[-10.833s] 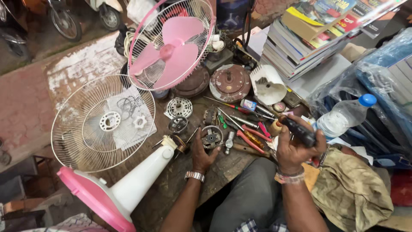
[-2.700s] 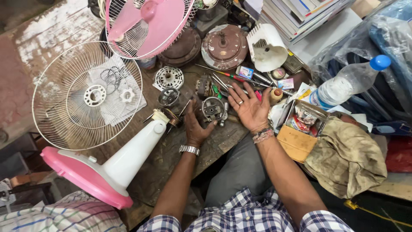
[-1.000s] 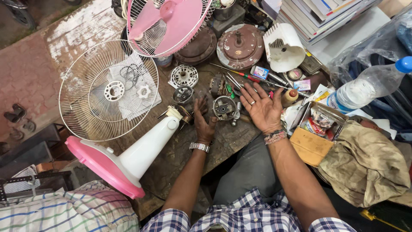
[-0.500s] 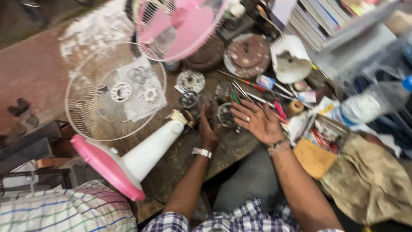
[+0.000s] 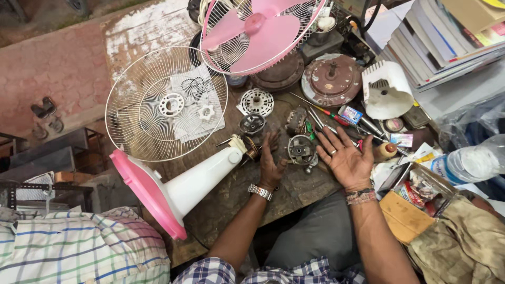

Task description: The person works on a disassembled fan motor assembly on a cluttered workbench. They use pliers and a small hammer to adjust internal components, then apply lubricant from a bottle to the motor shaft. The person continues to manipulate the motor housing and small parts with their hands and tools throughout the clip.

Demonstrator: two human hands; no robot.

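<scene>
My left hand [image 5: 271, 162] rests edge-down on the worn wooden bench [image 5: 231, 194], fingers together, between the neck of a white and pink fan stand [image 5: 179, 184] and a small metal fan motor housing [image 5: 301, 151]. It holds nothing. My right hand [image 5: 347, 160] lies palm up, fingers spread and empty, just right of that motor housing and over a row of screwdrivers [image 5: 329, 118]. A second small round motor part [image 5: 252, 124] sits beyond my left hand.
A white wire fan guard [image 5: 166, 104] lies flat at the left. A pink-bladed fan head [image 5: 252, 34] stands behind. Rusty motor covers [image 5: 330, 80], a white plastic shroud [image 5: 386, 89], a water bottle [image 5: 468, 163], stacked books [image 5: 447, 37] and a cloth [image 5: 463, 247] crowd the right.
My right hand has turned palm up and drawn slightly right of the motor housing. My left hand stays beside the fan stand's neck. The view has steadied.
</scene>
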